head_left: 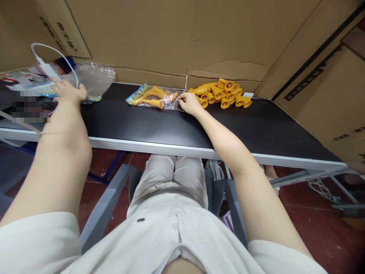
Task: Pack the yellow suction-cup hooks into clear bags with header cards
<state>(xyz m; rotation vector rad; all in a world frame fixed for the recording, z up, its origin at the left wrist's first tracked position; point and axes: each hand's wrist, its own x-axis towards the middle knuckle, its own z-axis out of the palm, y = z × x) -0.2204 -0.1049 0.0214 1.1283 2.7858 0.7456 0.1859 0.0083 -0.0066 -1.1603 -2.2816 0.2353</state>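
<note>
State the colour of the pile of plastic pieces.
The pieces are yellow-orange, shown best in the head view.

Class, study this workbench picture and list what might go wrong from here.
The left hand, by the clear packaging, might snag the white cable looping close to its fingers. The right hand, at one end of the filled bag, is close to the piled orange pieces; a sideways knock could scatter them.

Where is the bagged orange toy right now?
In the head view, the bagged orange toy lies on the black table, left of the piled orange pieces, with the right hand at its right end.
</note>
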